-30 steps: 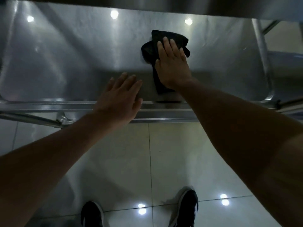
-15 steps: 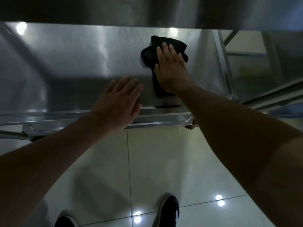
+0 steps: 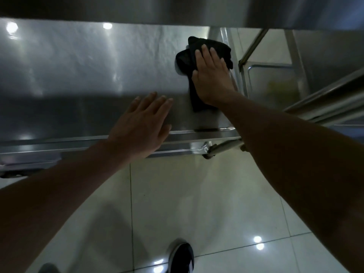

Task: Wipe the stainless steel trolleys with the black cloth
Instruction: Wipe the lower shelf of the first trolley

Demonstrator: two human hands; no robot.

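A stainless steel trolley shelf (image 3: 82,71) spans the upper half of the head view, under an upper shelf. The black cloth (image 3: 185,60) lies crumpled near the shelf's right end. My right hand (image 3: 211,75) presses flat on the cloth with straight fingers. My left hand (image 3: 143,123) rests flat on the shelf's near rim, fingers spread, holding nothing.
A second steel trolley (image 3: 325,103) stands close on the right, its upright post (image 3: 243,73) just beside the cloth. Glossy white floor tiles (image 3: 197,194) lie below, with my shoe (image 3: 182,257) at the bottom.
My right hand has slid the cloth rightward along the shelf to near its right end. My left hand has followed to the right along the near rim.
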